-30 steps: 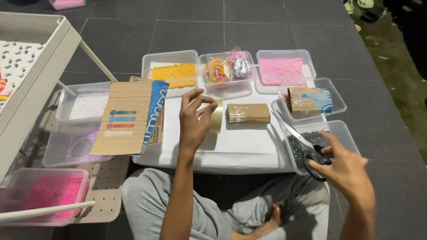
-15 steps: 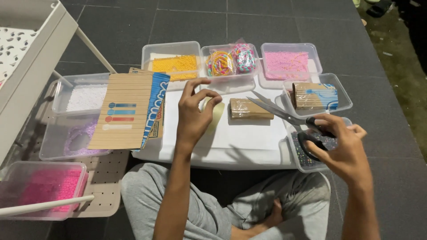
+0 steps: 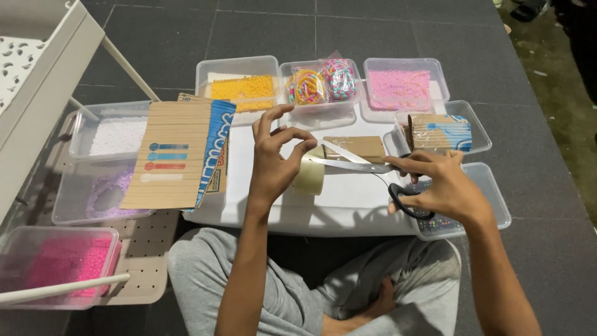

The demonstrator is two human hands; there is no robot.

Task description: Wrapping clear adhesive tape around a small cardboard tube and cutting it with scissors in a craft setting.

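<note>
Head view: right hand [image 3: 444, 186] grips black-handled scissors [image 3: 373, 171], blades parted toward the tape roll [image 3: 310, 175] pinched in the left hand [image 3: 277, 158], above the white bench [image 3: 348, 199]; bead trays [image 3: 398, 84] lie beyond.

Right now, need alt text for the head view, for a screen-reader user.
Seen from above, a seated person's left hand holds a roll of clear tape while the right hand brings open scissors to it over a white tabletop. Clear tubs of yellow, pink and white beads and a cardboard sheet surround them.
</note>
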